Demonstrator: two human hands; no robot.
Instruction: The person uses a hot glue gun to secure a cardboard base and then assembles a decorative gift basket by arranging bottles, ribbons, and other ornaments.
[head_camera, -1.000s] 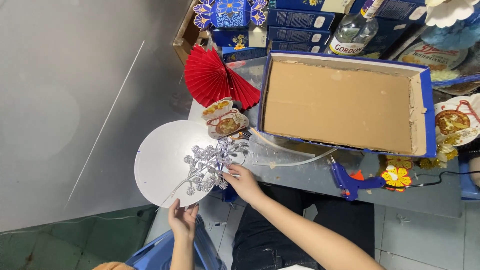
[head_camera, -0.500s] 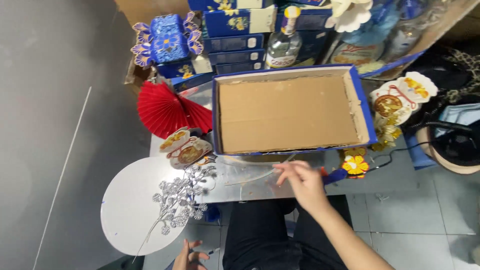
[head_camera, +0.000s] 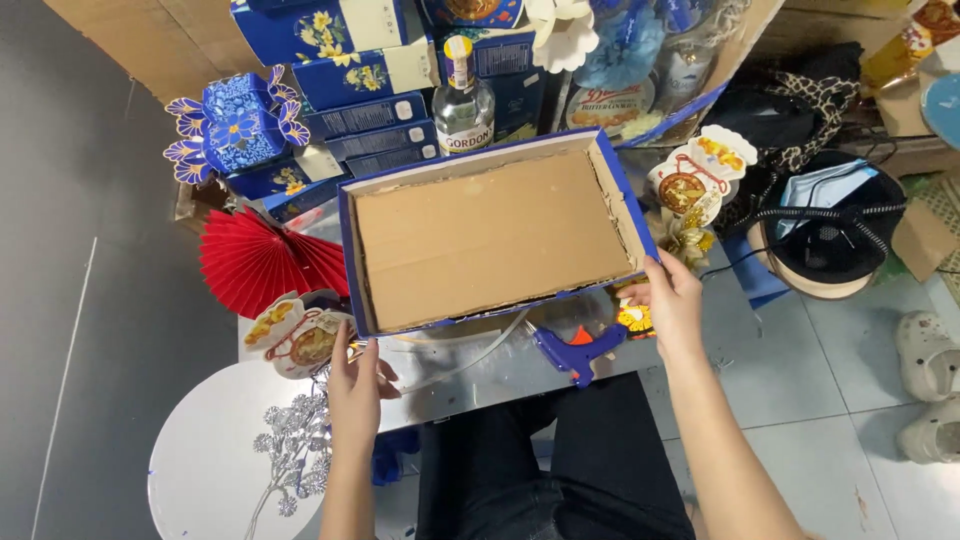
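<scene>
Hands hold a big blue box (head_camera: 490, 235) with a brown cardboard inside. It sits open in the middle of the table (head_camera: 500, 375). The left hand (head_camera: 355, 385) grips its corner at 7 o'clock. The right hand (head_camera: 670, 300) grips its corner at 4 o'clock. A blue glue gun (head_camera: 575, 348) lies near the box at 6 o'clock. A red paper fan (head_camera: 255, 262) sits at 9 o'clock.
</scene>
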